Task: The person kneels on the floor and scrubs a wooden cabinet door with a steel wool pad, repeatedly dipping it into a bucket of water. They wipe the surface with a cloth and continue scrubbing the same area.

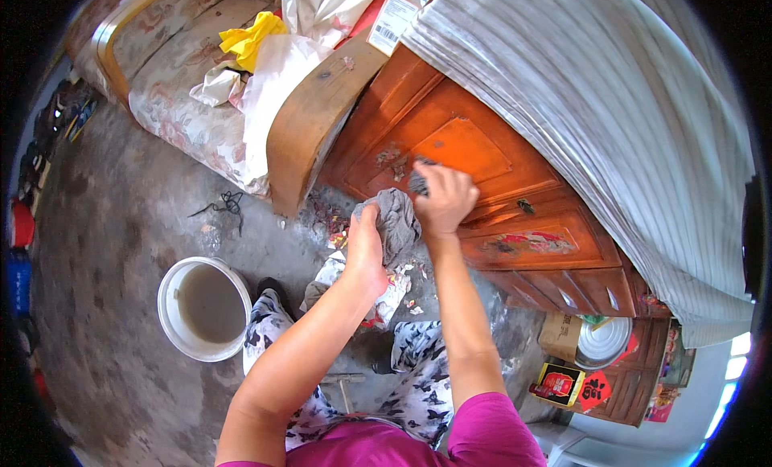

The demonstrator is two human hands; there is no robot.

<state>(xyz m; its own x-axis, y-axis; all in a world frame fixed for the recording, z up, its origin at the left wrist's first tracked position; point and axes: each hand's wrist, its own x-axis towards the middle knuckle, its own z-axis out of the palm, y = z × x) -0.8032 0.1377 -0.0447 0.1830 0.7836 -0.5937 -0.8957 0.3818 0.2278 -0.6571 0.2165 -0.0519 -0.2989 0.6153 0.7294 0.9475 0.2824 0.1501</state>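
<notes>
My left hand [367,246] is closed on a bunched grey cloth [397,226], held just in front of the wooden cabinet. My right hand [447,198] is closed round a dark grey scrubber [419,179], which looks like steel wool. It lies at the orange-brown cabinet door [466,149], close to a patch of worn, peeling paper; whether it presses on the wood I cannot tell. Lower on the cabinet, another panel bears torn reddish paper remains [531,242]. Scraps of paper [394,294] litter the floor below my hands.
A white bucket [167,306] of cloudy water stands to my left. Beyond it is a floral sofa [173,133] with a wooden armrest [310,113], plastic bags and a yellow cloth [256,39]. A striped sheet [595,105] drapes over the cabinet. Boxes and a round tin [603,342] sit right.
</notes>
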